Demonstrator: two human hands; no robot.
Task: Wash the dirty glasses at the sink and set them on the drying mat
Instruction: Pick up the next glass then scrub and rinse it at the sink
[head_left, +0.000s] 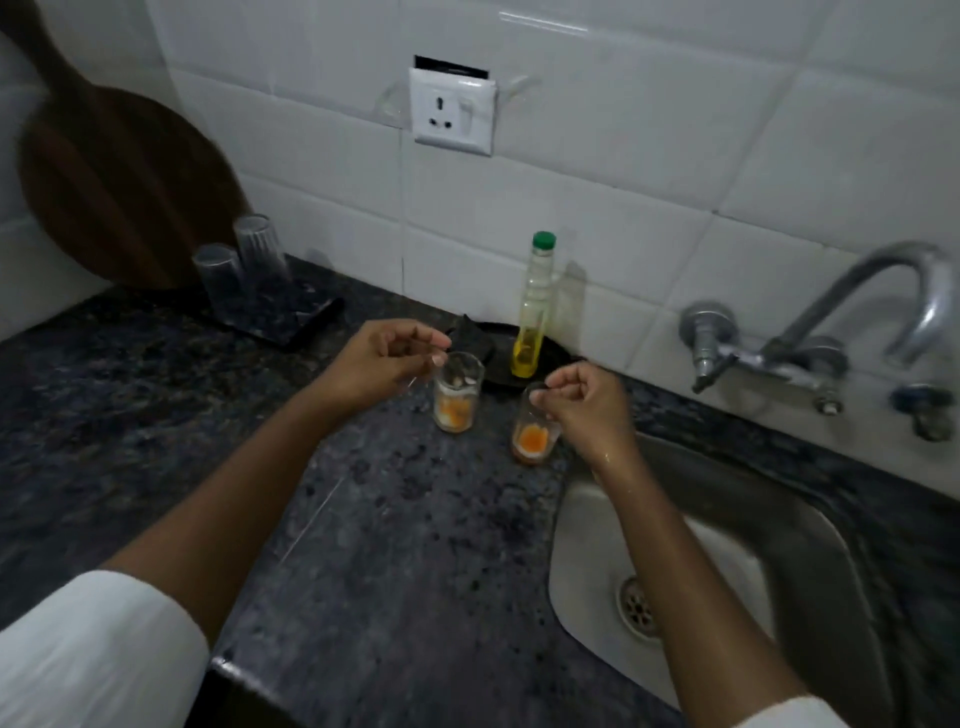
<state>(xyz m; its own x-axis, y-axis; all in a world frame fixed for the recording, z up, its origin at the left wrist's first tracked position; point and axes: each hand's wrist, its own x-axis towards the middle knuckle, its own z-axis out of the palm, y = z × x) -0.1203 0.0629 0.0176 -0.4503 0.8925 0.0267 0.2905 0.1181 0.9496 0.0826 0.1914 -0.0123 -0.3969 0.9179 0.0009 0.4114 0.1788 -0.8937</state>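
**Orange dregs in two glasses on speckled granite**

Speckled dark granite forms the countertop (363, 519), glossy and mottled grey. From the head view, two short clear glasses stand near the centre, close together but apart: the left glass (457, 397) and the right glass (532, 434), each with orange residue at its base. The left hand (382, 364) curls loosely, its fingertips pinching the left glass's rim. The right hand (584, 402) is likewise curled, thumb and forefinger at the right glass's rim.

At 12 o'clock from the glasses, a slim clear bottle (532, 312) with a green cap and yellow liquid stands on a dark tray (498, 374) against the white tiled wall (675, 130). At 10 o'clock, two clean ribbed glasses (239, 265) sit upside down on a dark drying mat (291, 325), with a round wooden board (114, 176) leaning behind them. At 4 o'clock lies the steel sink (727, 561), smooth and rounded, its drain visible. A curved metal tap (857, 312) juts from the wall at 2 o'clock. A white socket (452, 111) sits high on the tiles.
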